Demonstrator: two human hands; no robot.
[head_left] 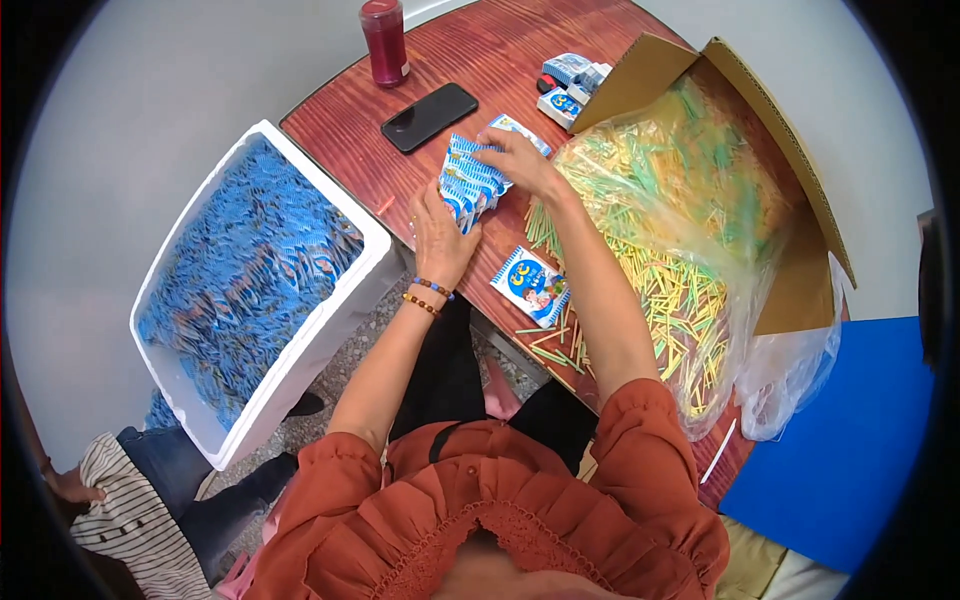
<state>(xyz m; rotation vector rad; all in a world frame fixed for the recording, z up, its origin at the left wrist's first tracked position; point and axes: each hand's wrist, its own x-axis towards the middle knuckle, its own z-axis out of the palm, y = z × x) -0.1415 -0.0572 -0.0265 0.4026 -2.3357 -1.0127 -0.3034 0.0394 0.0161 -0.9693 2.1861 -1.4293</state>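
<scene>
Near the table's left edge, my left hand (440, 235) is closed around the lower side of a stack of blue-and-white packets (470, 183). My right hand (517, 160) grips the same stack from its upper right. Just beyond my right fingers lies a flat white-and-blue packet (520, 130), partly covered by the hand. Another single packet (532, 287), white with a blue round mark and a printed figure, lies face up near the table edge, left of my right forearm. Loose yellow, green and orange thin sticks (670, 310) spill from a clear plastic bag (690, 170) beside that forearm.
A white foam box (375, 255) full of small blue packets stands at the left. On the table are a black phone (430, 117), a red-filled bottle (385, 45), small packs (565, 102) and an open cardboard box (795, 290). A person's striped garment (135, 515) shows lower left.
</scene>
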